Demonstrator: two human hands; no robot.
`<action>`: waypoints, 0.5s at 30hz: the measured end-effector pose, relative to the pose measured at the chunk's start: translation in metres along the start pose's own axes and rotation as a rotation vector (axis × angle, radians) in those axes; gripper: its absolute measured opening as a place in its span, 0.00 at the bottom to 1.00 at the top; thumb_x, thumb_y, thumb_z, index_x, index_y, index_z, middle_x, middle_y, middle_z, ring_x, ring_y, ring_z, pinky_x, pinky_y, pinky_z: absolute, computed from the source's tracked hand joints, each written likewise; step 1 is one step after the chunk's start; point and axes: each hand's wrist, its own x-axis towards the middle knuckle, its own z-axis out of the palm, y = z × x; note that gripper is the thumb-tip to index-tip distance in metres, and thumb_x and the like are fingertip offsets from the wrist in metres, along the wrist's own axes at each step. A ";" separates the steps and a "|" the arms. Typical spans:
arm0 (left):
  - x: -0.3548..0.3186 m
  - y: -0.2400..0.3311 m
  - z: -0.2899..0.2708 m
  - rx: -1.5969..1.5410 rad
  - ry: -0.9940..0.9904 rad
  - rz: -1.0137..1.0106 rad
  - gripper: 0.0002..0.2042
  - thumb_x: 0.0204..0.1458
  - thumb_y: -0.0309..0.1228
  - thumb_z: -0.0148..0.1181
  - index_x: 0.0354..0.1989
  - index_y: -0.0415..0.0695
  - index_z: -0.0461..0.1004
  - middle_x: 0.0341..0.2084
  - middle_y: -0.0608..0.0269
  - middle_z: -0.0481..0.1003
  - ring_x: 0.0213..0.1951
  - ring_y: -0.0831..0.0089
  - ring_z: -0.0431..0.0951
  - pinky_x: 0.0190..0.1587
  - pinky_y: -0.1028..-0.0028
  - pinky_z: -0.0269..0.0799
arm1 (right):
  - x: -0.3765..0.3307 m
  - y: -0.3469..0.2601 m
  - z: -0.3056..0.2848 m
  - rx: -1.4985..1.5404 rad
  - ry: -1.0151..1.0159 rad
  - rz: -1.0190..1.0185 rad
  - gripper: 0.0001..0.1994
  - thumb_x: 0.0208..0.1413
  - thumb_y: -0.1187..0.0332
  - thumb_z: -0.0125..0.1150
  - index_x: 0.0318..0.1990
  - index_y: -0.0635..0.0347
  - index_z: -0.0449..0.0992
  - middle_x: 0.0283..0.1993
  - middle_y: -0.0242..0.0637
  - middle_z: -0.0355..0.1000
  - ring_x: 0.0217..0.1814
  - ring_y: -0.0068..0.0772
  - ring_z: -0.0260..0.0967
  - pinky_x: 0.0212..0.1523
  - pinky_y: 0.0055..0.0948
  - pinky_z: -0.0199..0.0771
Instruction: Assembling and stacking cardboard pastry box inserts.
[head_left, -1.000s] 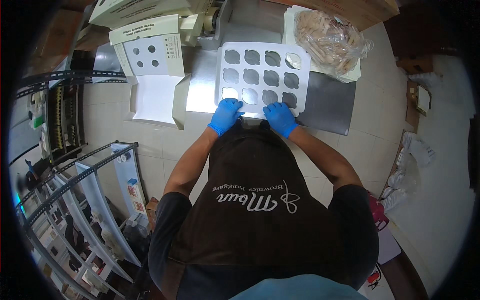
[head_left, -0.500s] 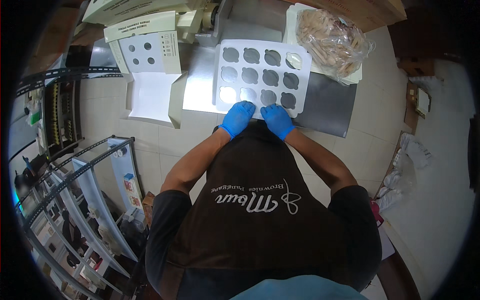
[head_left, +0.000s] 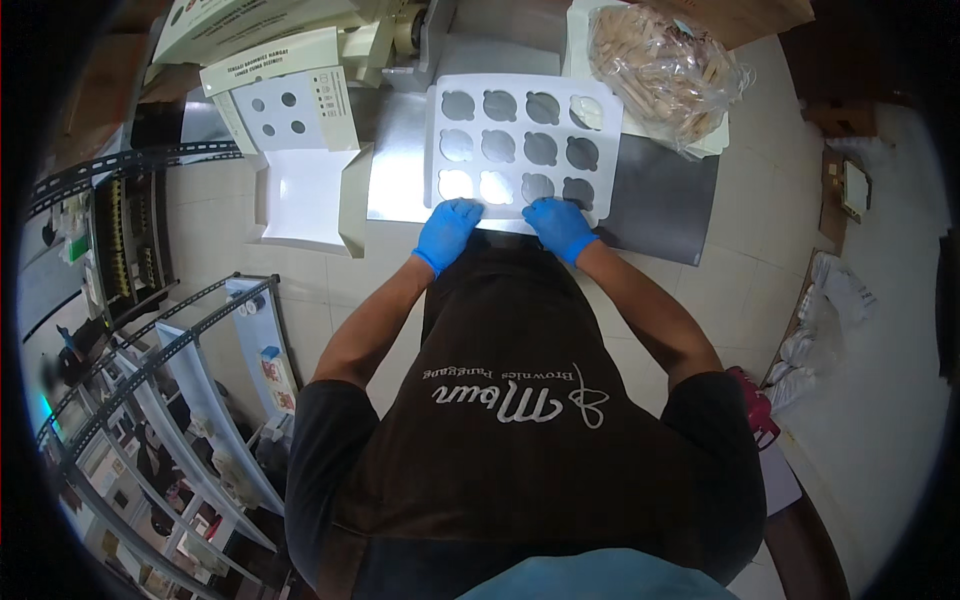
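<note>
The white cupcake insert [head_left: 522, 148] is pressed flat on the bench [head_left: 400, 170] by the left hand [head_left: 448, 228] and right hand [head_left: 560, 224], both open; its holes are still unfilled.

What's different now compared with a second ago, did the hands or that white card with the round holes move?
Hardly anything. Both gloved hands stay pressed on the near edge of the white card with round holes: the left hand at its left corner, the right hand toward its right. Nothing was picked up or let go. The card stays flat on the steel table, with the open white box and the bag of sticks unmoved.
</note>
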 end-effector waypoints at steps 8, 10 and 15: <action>-0.004 -0.010 0.004 -0.114 -0.103 -0.098 0.12 0.47 0.22 0.52 0.41 0.40 0.70 0.36 0.52 0.73 0.37 0.54 0.73 0.43 0.64 0.70 | 0.002 -0.001 -0.004 -0.011 0.008 -0.016 0.04 0.46 0.74 0.52 0.28 0.55 0.74 0.29 0.41 0.72 0.33 0.43 0.73 0.34 0.38 0.73; -0.002 -0.007 -0.003 -0.112 -0.175 -0.145 0.13 0.46 0.23 0.55 0.41 0.42 0.70 0.37 0.53 0.73 0.39 0.55 0.73 0.44 0.63 0.69 | 0.000 0.004 -0.001 -0.039 -0.108 -0.022 0.05 0.43 0.74 0.56 0.30 0.57 0.72 0.30 0.42 0.69 0.34 0.43 0.72 0.33 0.39 0.74; -0.020 -0.028 -0.006 0.028 -0.033 -0.052 0.15 0.45 0.20 0.53 0.44 0.43 0.70 0.38 0.55 0.73 0.40 0.57 0.73 0.45 0.64 0.69 | 0.003 0.000 0.005 -0.031 -0.111 -0.007 0.04 0.44 0.74 0.54 0.30 0.57 0.72 0.30 0.43 0.70 0.34 0.43 0.73 0.31 0.39 0.73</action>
